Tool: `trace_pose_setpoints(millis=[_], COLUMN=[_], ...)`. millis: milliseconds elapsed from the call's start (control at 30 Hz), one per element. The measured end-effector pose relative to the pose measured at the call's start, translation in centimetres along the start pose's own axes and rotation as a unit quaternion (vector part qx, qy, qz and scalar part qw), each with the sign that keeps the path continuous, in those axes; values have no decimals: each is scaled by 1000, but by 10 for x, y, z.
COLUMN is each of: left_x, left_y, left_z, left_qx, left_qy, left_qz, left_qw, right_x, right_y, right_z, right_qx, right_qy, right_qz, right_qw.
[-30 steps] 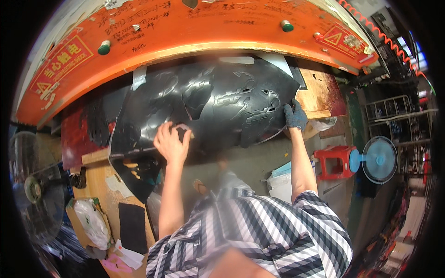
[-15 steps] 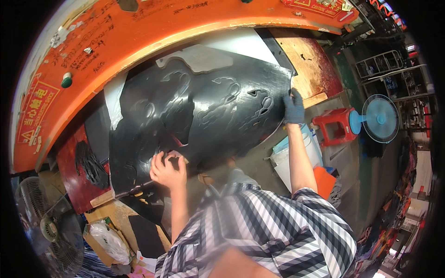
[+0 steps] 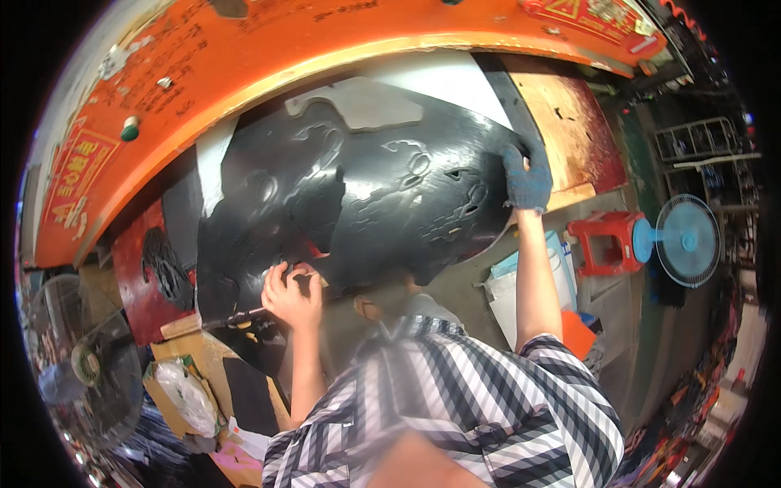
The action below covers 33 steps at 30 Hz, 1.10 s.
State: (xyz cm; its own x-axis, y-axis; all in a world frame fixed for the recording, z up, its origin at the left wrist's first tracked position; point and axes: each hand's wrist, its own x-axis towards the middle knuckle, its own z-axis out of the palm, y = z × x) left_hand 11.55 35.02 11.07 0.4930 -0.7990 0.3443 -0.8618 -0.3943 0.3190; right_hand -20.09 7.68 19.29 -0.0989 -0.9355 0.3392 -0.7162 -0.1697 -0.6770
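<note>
A large black sheet [image 3: 382, 215], glossy and bent, lies in front of me, with cut or pressed outlines and a few small openings in it. My bare left hand [image 3: 291, 299] is at its near edge, fingers curled and thumb bent towards them, closed on that edge. At the sheet's right end, my right hand [image 3: 527, 180] in a blue-grey knitted glove grips the edge; part of its fingers is hidden. A flat grey plate [image 3: 370, 106] with a curved outline lies on the sheet's far part.
An orange machine beam [image 3: 268, 61] spans the far side. Wooden boards [image 3: 557, 122] stick out at right. A red stool [image 3: 606, 241] and a blue fan [image 3: 687, 240] stand right; another fan [image 3: 85, 362] and a box with plastic [image 3: 183, 394] are at left.
My gloved right hand has shifted farther away along the sheet's right edge and now covers its corner. My left hand keeps its place at the near edge. The whole view has shifted slightly.
</note>
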Motion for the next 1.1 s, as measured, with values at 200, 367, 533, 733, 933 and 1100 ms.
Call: trace_pose_setpoints(millis=[200,367,533,733,933,1100], left_x=[-2,-2,21,75,143,155], left_y=[0,-7,-16,2,15,8], left_z=[-8,-20,-38,-41,3,42], left_qx=[-43,-131,-320,-187,-92,20], left_qy=[-18,-10,35,58,-3,-42], left_qz=[-23,-48,-172,9,35,37], left_qw=[999,990,931,981,995,998], right_x=[55,59,28,22,7,18], right_y=[-118,-191,-227,-245,-246,-242], right_z=[90,146,144,126,131,143], right_qx=[-74,-285,-376,-276,-321,-247], right_qy=[-234,-377,-354,-449,-439,-470], right_qz=[-144,-246,-211,-193,-207,-245], right_qw=[959,846,830,828,814,811])
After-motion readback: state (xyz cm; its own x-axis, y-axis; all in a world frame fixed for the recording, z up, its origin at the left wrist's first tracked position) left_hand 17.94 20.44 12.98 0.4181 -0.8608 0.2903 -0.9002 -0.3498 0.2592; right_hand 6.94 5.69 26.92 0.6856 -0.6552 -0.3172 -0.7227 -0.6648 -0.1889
